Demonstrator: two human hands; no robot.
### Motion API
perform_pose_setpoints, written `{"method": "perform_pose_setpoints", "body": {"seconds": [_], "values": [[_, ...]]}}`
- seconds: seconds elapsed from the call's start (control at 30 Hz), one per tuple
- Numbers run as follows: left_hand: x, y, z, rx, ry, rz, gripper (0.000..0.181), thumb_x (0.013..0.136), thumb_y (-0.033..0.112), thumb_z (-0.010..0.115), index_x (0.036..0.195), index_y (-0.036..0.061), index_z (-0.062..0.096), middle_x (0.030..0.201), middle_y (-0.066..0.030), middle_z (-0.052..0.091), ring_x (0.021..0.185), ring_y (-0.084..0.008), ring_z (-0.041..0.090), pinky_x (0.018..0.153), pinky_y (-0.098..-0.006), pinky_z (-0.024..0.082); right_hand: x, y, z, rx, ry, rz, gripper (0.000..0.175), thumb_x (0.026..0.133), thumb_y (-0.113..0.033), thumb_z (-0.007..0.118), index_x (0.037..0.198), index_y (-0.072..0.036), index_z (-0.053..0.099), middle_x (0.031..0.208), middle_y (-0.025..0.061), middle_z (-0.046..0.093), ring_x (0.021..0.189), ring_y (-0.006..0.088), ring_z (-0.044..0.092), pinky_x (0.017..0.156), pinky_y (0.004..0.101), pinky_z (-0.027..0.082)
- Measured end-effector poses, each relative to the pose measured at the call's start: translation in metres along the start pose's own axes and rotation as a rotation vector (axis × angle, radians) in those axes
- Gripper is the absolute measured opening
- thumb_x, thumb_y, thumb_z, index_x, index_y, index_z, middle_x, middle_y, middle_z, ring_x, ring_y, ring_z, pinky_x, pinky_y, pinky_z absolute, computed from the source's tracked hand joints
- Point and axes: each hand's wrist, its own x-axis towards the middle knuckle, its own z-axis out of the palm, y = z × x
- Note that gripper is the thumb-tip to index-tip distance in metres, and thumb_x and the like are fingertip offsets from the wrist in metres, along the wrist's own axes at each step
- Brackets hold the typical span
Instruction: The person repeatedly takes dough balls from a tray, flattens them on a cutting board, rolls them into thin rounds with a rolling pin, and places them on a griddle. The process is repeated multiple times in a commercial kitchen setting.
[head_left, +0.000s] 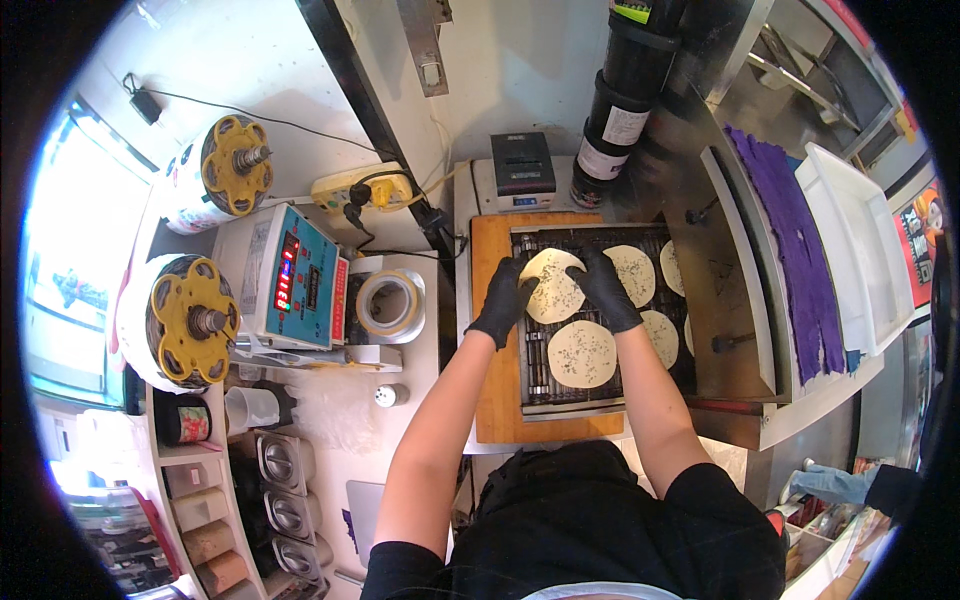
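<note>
My left hand (504, 301), in a black glove, holds the left edge of a round, flat piece of dough (553, 289) flecked with dark bits. The opposite edge is in my right hand (606, 291), gloved the same way. This round is over the wire conveyor belt (534, 360) of an oven; whether it touches the belt I cannot tell. Just below it on the belt lies a second flecked round (583, 354). To the right of my right hand are another round (631, 274) and one (661, 337) partly covered by my forearm. More rounds reach under the oven hood.
The metal oven hood (731, 300) rises close on the right, with a purple cloth (784, 247) and a white plastic tray (859, 247) on top. A wooden board (495, 390) lies under the belt's end. Left stands a sealing machine (289, 277) with film rolls; a black printer (523, 169) is behind.
</note>
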Motion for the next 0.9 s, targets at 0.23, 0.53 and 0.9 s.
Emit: {"method": "perform_pose_setpoints", "body": {"seconds": [0.23,0.53,0.9], "values": [[0.006,0.001,0.003,0.013,-0.127,-0.116,0.058,0.080,0.005,0.073,0.134,0.0014,0.050,0.130,-0.0211,0.055,0.119,-0.0337,0.055,0.100,-0.0380,0.046,-0.009,-0.004,0.004,-0.019,-0.107,0.039,0.082,0.073,-0.001,0.073,0.144,-0.002,0.033,0.142,0.0223,0.043,0.129,0.0328,0.046,0.105,0.0379,0.041],[-0.004,0.021,-0.003,0.091,-0.088,-0.051,0.057,0.080,-0.005,0.067,0.134,0.0026,0.048,0.132,-0.0213,0.052,0.124,-0.0339,0.049,0.103,-0.0391,0.042,-0.033,0.000,0.010,-0.259,0.160,-0.081,0.074,0.071,0.001,0.071,0.139,-0.002,0.042,0.139,0.0232,0.045,0.131,0.0371,0.042,0.107,0.0392,0.038],[-0.157,0.039,-0.073,0.005,0.166,0.063,0.038,0.085,0.000,0.062,0.123,0.0022,0.057,0.120,-0.0187,0.060,0.112,-0.0347,0.058,0.096,-0.0379,0.045,-0.115,-0.056,0.056,-0.176,0.260,-0.426,0.040,0.071,0.007,0.058,0.109,-0.004,0.059,0.097,0.0221,0.060,0.093,0.0406,0.057,0.082,0.0462,0.047]]}}
